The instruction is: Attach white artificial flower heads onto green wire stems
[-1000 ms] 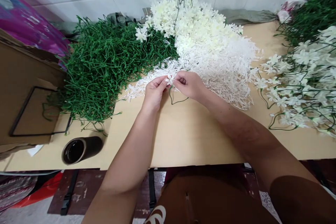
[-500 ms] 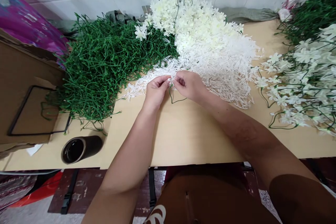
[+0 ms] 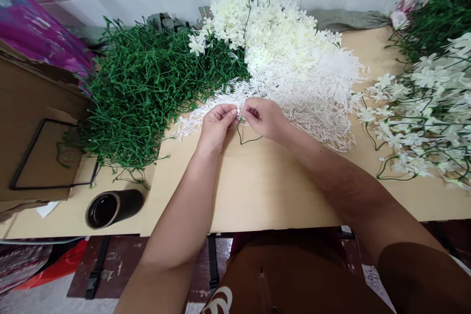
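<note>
My left hand (image 3: pixel 218 125) and my right hand (image 3: pixel 265 117) meet over the middle of the table, fingers pinched. Between their fingertips is a small white artificial flower (image 3: pixel 239 108), mostly covered by the fingers. A thin green stem (image 3: pixel 240 133) hangs below it and curves right under my right hand. Just behind my hands spreads a heap of thin white flower pieces (image 3: pixel 316 103). Cream-white artificial blossoms (image 3: pixel 279 29) are piled beyond that. To the left lies a big heap of green plastic stems (image 3: pixel 147 83).
White flowers on green stems (image 3: pixel 423 117) lie at the right, with more green stems (image 3: pixel 437 24) behind. A dark cup-like cylinder (image 3: pixel 114 207) is near the front left edge. A cardboard box (image 3: pixel 33 147) and a black wire frame (image 3: pixel 31 157) stand far left, before a tiled wall.
My left hand has shifted very slightly left and its fingers have adjusted at the flower. Both hands keep their pinch, and the heaps look the same.
</note>
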Motion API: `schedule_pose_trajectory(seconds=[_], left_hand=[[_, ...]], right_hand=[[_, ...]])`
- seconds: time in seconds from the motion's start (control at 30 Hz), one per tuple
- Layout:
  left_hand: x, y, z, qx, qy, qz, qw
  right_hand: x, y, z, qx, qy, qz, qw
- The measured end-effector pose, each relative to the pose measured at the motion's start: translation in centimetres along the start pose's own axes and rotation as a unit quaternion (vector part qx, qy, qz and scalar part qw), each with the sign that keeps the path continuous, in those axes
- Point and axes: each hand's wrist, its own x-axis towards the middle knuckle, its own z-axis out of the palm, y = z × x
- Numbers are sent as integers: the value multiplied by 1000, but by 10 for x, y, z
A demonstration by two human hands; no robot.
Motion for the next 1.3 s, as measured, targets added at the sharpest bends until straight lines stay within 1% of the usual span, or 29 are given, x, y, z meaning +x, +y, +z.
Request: schedule_pose_trajectory(seconds=[0.07,0.2,0.27,0.47,0.57,0.73,0.87,1.0,1.07,1.17,1.3], left_hand=[[-1,0,-1,-6,-10,-4,1000],[-2,0,-3,-25,-29,10,999],[-2,0,-4,-43,-35,8,998],[-2,-1,-2,-44,-42,1,998],[-3,0,-1,-30,-45,3,999],[-6,2,1,-8,-46,7,999],[-10,5,5,-17,-41,-2,999],[-9,3,4,-21,-49,-5,999],[-7,2,2,-22,-52,-5,998],[-6,1,0,-17,-59,-5,998],[-6,0,2,0,-66,2,998]], right_hand=[[0,1,-1,17,-1,-5,1000],[0,7,3,71,28,-10,997],[0,11,6,106,30,-3,994],[1,10,6,155,-5,2,988],[1,6,6,179,-14,26,983],[4,6,10,248,-28,62,966],[6,8,6,280,-62,55,957],[5,8,2,304,-89,47,947],[4,6,3,307,-74,50,948],[3,2,6,280,-41,56,957],[4,0,7,244,-21,67,967]])
